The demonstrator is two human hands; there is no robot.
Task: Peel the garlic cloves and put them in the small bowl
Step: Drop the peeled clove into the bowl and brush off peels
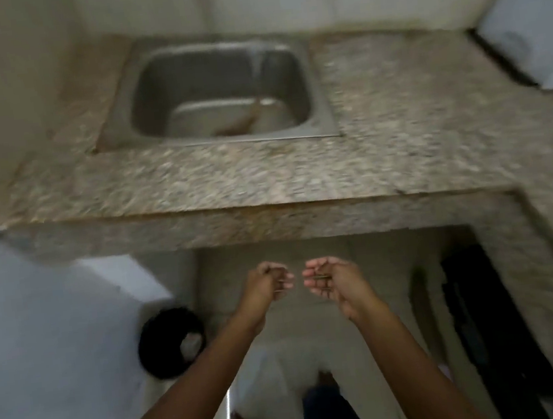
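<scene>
Left hand (269, 280), right hand (328, 280) loosely cupped, empty, fingertips near, below counter (230, 180) edge.

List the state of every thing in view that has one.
Left hand: fingers curled, contents too blurred to tell.
Right hand: palm up, loosely cupped, nothing visible in it.
Sink: holds a blurred brownish item.
Garlic, small bowl: not in view.

No text, label, brand or number can be read, whole view blurred, white appliance (533, 28) at far right shows no legible marking, steel sink (115, 124) rim neither
</scene>
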